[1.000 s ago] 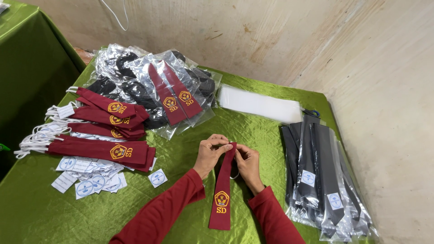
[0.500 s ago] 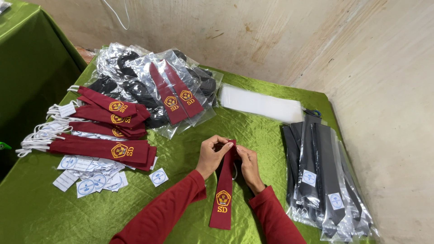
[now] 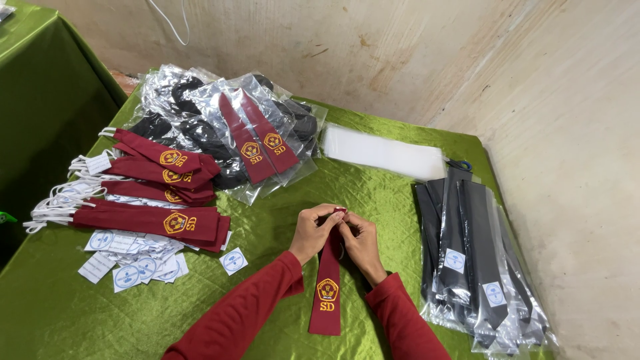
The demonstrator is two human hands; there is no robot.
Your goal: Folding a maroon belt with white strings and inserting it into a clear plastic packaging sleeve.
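Maroon tie (image 3: 327,287) w/ yellow crest is laid flat on green cloth (image 3: 280,207); its top end is pinched by L hand (image 3: 313,232) & R hand (image 3: 363,241), fingers curled.

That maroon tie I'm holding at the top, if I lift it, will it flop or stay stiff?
Likely floppy: the maroon tie is flat cloth lying limp on the green tablecloth. Probably light, since the left hand and right hand pinch only its top end.

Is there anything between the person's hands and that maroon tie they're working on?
Nothing visible. The left hand and right hand already pinch the top of the maroon tie, which lies flat on the green cloth, apart from the paper labels.
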